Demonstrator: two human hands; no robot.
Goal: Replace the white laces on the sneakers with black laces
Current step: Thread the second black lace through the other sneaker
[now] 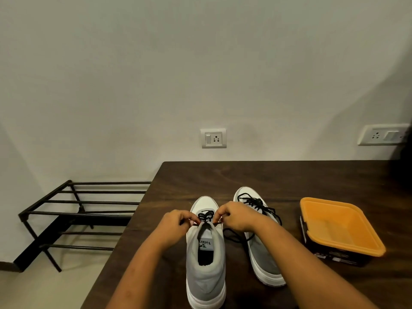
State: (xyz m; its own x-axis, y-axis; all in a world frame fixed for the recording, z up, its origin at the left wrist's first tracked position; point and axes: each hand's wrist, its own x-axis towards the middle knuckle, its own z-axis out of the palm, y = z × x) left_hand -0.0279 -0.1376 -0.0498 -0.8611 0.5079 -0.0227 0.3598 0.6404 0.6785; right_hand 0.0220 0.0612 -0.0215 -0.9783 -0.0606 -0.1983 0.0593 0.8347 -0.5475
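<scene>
**A:** How would you expect that black lace (206, 216) to handle?

**B:** Light, soft and limp, I'd judge. It has no stiffness of its own, so it sags wherever it isn't pulled. It is best pinched close to the top eyelets, where a short length stays taut.

**A:** Is that what the hands are doing?

**B:** Yes. The left hand (176, 221) pinches one end at 9 o'clock of the tongue, and the right hand (234, 216) pinches the other at 3 o'clock. Fingers and thumb are curled tight on each, and the cord runs straight between them.

**A:** Where's the shoe?

**B:** The near sneaker (205, 264) stands at 6 o'clock on the dark wooden table (223, 177), with its toe pointing to 12. It probably weighs enough to stay put under a gentle pull.

**A:** How does it look?

**B:** It has grey uppers, a white toe and a thick white sole. The black crossings show only near the top. The second sneaker (263, 253), at 2 o'clock of it, is laced in black too, but loosely. A slack black length lies between the shoes, and I can't tell whose it is. No white lace shows.

**A:** Anything else?

**B:** An orange tub (341, 228) at 3 o'clock and a black shoe rack (78, 210) at 9.
</scene>
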